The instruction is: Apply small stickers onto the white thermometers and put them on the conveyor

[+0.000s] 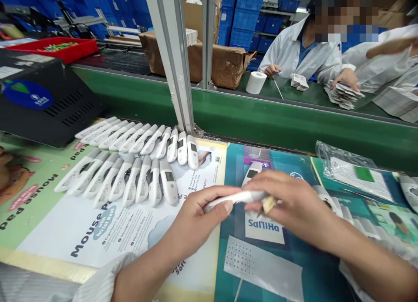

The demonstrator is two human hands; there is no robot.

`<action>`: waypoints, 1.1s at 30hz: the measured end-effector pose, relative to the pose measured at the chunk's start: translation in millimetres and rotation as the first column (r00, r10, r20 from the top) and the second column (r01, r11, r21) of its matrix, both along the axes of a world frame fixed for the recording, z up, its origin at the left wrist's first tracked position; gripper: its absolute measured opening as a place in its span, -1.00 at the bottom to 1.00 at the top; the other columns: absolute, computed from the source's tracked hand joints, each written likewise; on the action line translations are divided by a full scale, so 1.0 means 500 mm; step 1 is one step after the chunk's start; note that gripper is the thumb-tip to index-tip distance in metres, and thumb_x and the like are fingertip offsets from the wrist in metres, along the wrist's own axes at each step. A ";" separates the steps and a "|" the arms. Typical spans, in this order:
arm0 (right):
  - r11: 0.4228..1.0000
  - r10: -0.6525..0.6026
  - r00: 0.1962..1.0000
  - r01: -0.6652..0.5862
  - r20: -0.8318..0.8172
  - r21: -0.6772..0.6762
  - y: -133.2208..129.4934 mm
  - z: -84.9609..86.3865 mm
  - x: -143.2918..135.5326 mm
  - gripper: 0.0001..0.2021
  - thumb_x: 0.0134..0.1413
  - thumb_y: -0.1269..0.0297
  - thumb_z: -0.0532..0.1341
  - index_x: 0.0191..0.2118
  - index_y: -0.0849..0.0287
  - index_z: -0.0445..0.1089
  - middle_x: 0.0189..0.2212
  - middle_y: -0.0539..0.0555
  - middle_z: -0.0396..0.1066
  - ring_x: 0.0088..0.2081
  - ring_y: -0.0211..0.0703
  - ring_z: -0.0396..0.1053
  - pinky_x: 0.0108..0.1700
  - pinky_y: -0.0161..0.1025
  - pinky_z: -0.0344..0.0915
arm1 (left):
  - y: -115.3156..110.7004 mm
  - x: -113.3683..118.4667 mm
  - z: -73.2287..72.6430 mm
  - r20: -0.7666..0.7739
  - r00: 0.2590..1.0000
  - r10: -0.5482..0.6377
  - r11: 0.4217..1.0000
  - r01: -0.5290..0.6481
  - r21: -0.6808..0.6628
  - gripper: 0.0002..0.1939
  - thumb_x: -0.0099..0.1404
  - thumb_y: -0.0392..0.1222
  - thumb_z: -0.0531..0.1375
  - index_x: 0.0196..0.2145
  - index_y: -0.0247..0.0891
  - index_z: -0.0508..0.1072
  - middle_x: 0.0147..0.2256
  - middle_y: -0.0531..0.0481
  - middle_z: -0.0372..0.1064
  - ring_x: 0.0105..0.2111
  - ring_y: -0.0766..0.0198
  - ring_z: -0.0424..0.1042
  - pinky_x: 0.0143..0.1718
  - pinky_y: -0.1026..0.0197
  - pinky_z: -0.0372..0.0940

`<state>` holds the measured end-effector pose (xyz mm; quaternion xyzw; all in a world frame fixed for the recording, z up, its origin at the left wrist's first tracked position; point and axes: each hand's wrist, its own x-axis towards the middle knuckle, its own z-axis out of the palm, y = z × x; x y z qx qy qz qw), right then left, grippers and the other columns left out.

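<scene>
Together, two hands (pixel 203 211) (pixel 290 202) hold one white device (pixel 238 197).

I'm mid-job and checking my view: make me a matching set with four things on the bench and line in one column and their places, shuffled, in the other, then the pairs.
Things
1. white device
2. dotted sheet
3. white roll
4. red tray

Places
A. on the green surface beyond the metal posts
B. behind the black box, upper left
C. between the thumb and fingers of the left hand
D. flat on the teal mat, near the bottom of the view

Pairs: 1-C, 2-D, 3-A, 4-B
</scene>
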<state>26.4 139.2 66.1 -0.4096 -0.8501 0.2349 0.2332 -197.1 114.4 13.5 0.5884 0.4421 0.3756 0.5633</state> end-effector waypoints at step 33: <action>0.865 -0.500 0.844 0.499 0.193 0.058 -0.250 -0.141 0.022 -0.84 0.29 0.38 0.16 -0.25 0.10 0.51 -0.29 0.07 0.49 -0.29 -0.12 0.47 -0.25 -0.15 0.37 | -0.128 0.014 -0.054 0.020 0.981 -0.190 0.832 0.172 -0.527 -0.56 0.39 0.08 0.09 0.15 -0.09 0.38 0.03 -0.05 0.51 -0.08 0.07 0.50 -0.11 0.14 0.34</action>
